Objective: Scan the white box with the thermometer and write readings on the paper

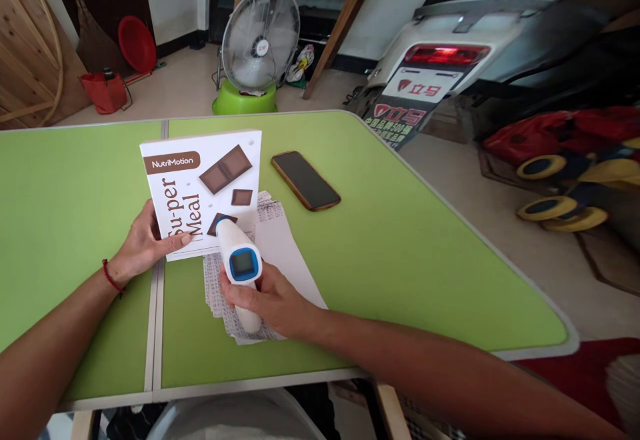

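Observation:
My left hand (146, 243) grips the lower left side of a white NutriMotion box (175, 160), thumb across its front. The box is tilted up above the table, its brown chocolate pictures facing me. In my right hand (275, 300) is a white infrared thermometer (233, 243) with a blue-rimmed screen, held by its handle. Its front end points at the box's lower part and overlaps it in view; whether they touch I cannot tell. Beneath them lie papers (287, 247), some covered in writing. My right fingers are wrapped around the handle and partly hidden.
A phone (307, 181) lies on the green folding table (400, 267), right of the box. Beyond the table stand a fan (260, 40) on a green stool (245, 100) and a red bucket (104, 92). A scooter (430, 60) is parked at the back right.

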Demonstrator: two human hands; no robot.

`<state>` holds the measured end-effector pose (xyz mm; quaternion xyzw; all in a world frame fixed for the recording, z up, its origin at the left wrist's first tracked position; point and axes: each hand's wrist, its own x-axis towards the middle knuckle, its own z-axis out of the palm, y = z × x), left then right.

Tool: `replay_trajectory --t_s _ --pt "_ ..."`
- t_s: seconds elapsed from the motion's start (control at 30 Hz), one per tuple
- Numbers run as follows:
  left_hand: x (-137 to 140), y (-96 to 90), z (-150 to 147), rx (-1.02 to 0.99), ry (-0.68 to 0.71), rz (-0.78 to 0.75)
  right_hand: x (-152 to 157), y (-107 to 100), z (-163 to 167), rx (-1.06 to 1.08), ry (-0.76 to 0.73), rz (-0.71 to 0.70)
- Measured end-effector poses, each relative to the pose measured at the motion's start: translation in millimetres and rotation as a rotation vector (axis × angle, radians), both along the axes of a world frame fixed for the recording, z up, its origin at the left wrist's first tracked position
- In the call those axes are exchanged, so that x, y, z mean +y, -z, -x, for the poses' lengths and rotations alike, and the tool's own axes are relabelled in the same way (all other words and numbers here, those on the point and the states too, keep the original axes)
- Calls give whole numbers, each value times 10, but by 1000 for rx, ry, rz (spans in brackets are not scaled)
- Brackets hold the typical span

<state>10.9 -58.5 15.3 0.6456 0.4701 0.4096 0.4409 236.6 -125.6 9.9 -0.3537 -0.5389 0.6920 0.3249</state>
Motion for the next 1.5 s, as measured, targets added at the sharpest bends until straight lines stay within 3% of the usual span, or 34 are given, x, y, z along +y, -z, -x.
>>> replay_trajectory --t_s 0.33,0.63,0.73,0.9,0.97,1.1,1.23,1.5 --pt "-28 -12 -26 -42 -35 -6 11 12 0 29 26 60" --pt "-59 -37 -53 -64 -54 -25 4 35 -12 48 30 31" --pt "-56 -31 -48 -97 -39 -50 38 -14 -71 7 55 -36" --pt "-12 -68 -4 -99 -65 -166 328 -143 -437 -270 154 -474" --pt "38 -64 39 -82 -111 -216 489 -155 -636 -458 153 -575" --pt "163 -11 147 -78 -176 -248 736 -86 -937 -879 71 -653" --pt "240 39 226 -65 -152 -259 831 -3 -1022 -1205 61 -670" --pt "279 45 263 -14 -141 -274 815 5 -1001 -1256 25 -693"
